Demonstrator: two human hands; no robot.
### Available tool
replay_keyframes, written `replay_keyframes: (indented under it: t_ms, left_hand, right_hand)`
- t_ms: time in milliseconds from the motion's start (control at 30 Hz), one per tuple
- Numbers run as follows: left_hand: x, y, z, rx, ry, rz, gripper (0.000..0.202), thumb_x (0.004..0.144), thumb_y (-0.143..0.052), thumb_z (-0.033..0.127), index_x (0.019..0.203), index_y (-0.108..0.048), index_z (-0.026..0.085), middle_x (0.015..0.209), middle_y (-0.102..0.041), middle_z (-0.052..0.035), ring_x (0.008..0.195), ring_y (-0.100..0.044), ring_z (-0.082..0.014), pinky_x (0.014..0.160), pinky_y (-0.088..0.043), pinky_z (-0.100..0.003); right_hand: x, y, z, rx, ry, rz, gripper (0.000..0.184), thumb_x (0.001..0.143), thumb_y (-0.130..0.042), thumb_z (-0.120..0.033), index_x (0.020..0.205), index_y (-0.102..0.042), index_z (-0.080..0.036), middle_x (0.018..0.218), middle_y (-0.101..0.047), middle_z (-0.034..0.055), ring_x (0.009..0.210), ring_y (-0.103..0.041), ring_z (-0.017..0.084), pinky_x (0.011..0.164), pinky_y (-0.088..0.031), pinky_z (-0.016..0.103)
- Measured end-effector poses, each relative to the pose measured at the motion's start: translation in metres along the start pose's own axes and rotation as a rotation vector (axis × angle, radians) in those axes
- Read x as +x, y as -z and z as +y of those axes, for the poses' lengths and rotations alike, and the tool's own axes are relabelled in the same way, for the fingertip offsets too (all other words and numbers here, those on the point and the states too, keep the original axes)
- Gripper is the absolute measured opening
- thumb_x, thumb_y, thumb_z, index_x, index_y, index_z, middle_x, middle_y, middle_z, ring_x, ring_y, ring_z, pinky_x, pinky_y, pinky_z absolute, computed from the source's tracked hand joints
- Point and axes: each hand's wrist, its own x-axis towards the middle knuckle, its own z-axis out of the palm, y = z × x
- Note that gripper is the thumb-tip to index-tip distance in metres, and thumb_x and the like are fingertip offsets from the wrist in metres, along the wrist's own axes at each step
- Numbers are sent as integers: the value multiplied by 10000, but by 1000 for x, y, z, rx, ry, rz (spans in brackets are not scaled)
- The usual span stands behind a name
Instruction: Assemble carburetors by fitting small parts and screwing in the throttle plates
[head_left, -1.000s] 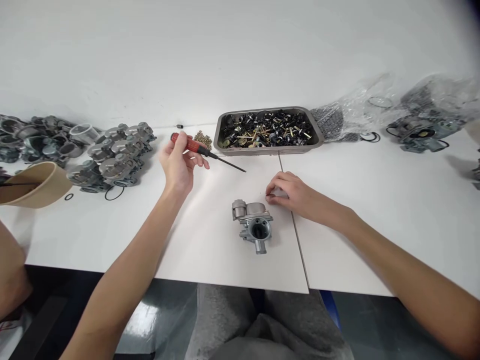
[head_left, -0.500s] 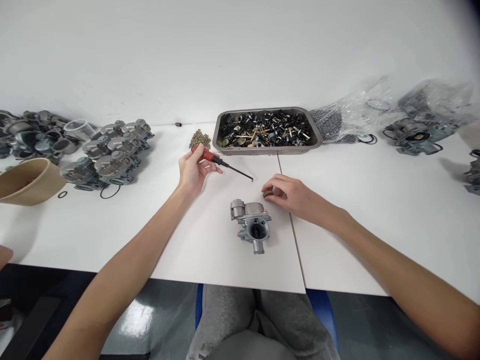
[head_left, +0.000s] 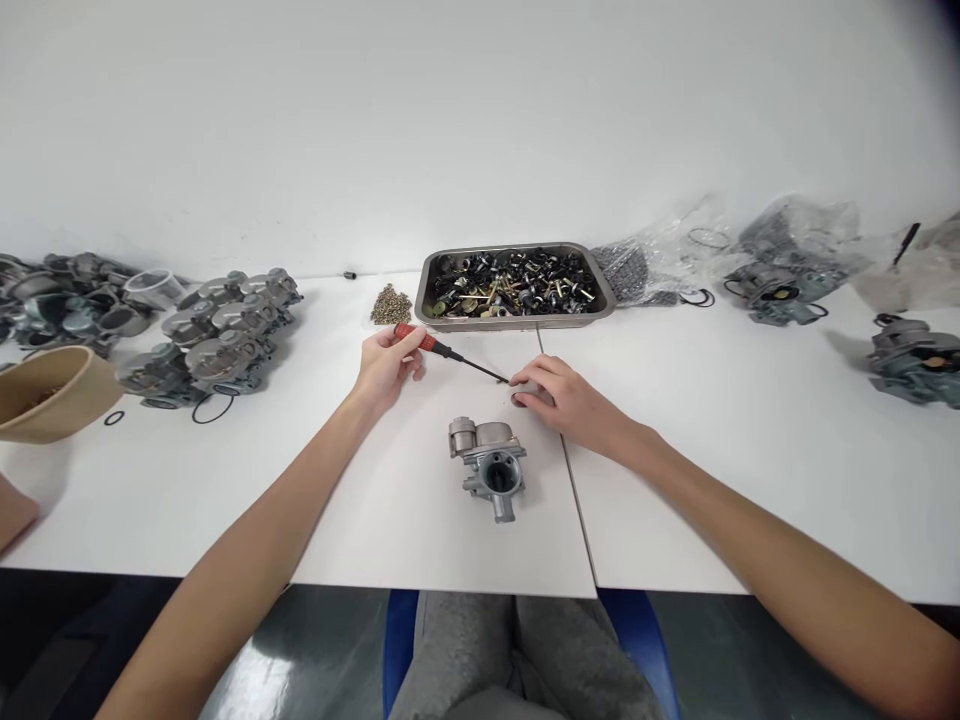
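Observation:
My left hand [head_left: 386, 370] is closed round the red handle of a screwdriver [head_left: 427, 342], whose dark shaft slants down to the right. At the screwdriver's tip is a tiny dark piece, probably a small screw [head_left: 500, 381]. Curled fingers of my right hand [head_left: 551, 395] are right at that tip; whether they grip the little piece is hidden. Just nearer to me, a grey metal carburetor [head_left: 491, 465] stands on the white table [head_left: 397, 500], its round bore facing me. Neither hand touches it.
Behind my hands are a metal tray [head_left: 517, 323] of mixed small parts and a pile of brass screws [head_left: 391, 305]. Several carburetors [head_left: 229, 350] and a tan bowl [head_left: 67, 400] stand left. More carburetors [head_left: 915, 360] and bubble wrap [head_left: 652, 260] lie right. Another person's arm [head_left: 15, 510] shows far left.
My right fingers have come up to the screwdriver's tip, closing the earlier gap. The left hand still holds the screwdriver. The camera view has shifted slightly up and to the right.

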Motion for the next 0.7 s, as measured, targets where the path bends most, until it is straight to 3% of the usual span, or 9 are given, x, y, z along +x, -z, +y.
replay_keyframes:
  t_ms: [67,200,367,567,700]
  left_hand:
    - [2,5,5,174,-60,-20,367,603,-864,389,768,-665,128,650,-628,-19,457,-449,-50,401,-330,-202]
    - [7,17,13,524,-178,-52,341,562,-876,363,763,-727,131,719,-700,-67,616,-569,-101,539,-394,-200]
    - [15,27,-2,796,-256,-151,341,599,-862,413,780,-708,169,815,-699,-44,715,-556,-117,685,-414,-245]
    - [19,32,-13,955,-386,-230,308,705,-774,440,840,-670,183,892,-668,-59,773,-538,-146,734,-414,-286]
    - [12,27,-6,998,-414,-256,288,777,-704,456,852,-669,180,868,-652,-55,774,-536,-143,735,-416,-290]
  right_hand:
    - [0,0,1,2,-17,39,188,953,-505,-286,1038,-657,-215,1110,-631,88,1097,-589,246,968,-490,441]
    - [1,8,-1,-11,-36,70,219,972,-482,-311,1013,-665,-199,1087,-631,89,998,-596,217,886,-493,392]
    - [15,32,0,-64,-36,147,208,947,-516,-300,916,-685,-183,970,-658,73,854,-599,181,779,-470,338]
    - [66,73,8,-165,-60,185,154,867,-580,-211,902,-722,-161,919,-718,68,806,-610,175,786,-461,330]
    - [113,78,4,-137,-105,176,223,838,-609,-168,1015,-741,-133,960,-736,88,852,-647,178,820,-488,320]
